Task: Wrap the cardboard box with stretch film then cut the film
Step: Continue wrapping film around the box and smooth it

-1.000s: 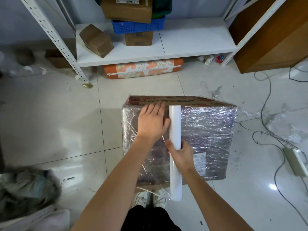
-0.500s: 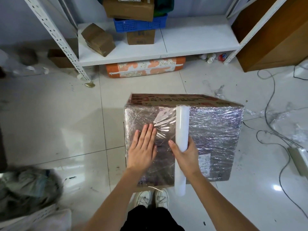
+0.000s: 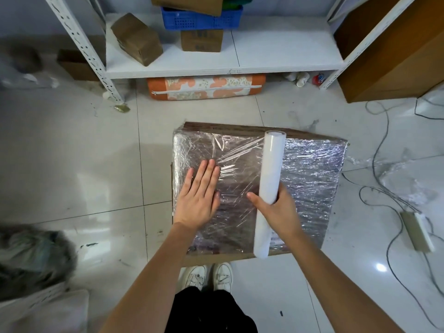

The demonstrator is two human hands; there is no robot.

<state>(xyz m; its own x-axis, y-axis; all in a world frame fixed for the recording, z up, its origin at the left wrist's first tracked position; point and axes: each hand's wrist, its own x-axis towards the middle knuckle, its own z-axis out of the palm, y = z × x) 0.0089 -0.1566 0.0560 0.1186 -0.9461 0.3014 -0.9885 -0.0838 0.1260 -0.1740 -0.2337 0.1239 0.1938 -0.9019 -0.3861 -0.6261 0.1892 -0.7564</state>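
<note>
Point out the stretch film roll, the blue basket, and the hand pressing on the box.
stretch film roll (image 3: 272,169), head view, upper tube.
blue basket (image 3: 199,20), head view, front wall.
left hand (image 3: 199,195), head view, back of hand.

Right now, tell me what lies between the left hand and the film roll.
Head view: a taut sheet of stretch film spans from left hand to roll.

White film roll (image 3: 270,179); brown box (image 3: 312,174) under silvery film; blue crate (image 3: 201,19); orange floral cushion (image 3: 206,87).
</note>
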